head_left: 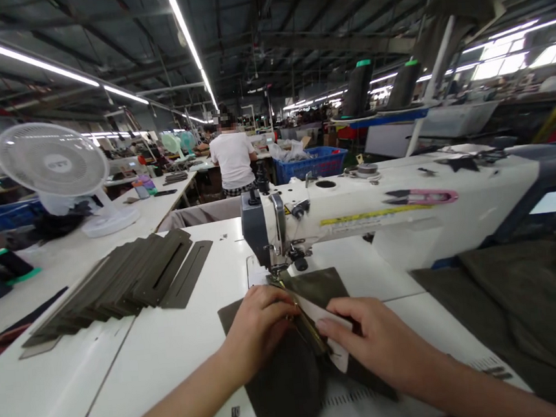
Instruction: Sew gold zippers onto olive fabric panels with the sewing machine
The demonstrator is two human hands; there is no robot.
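Observation:
A dark olive fabric piece [287, 389] lies under the needle of the sewing machine [275, 260]. Along it runs a zipper [313, 332] with brass-coloured teeth, and beside that a pale strip [340, 355]. My left hand [261, 323] is just in front of the presser foot, its fingers curled and closed on the zipper near its upper end. On the other side, my right hand [371, 336] pinches the pale strip between thumb and fingers. The fabric directly beneath my left fingers is hidden.
Overlapping olive slotted panels [119, 281] lie at left, near a white fan [54, 160]. Olive cloth [520, 304] is heaped at right. Pink-handled snips [423, 196] rest on the machine arm. A person [233, 157] sits ahead by a blue crate [310, 163].

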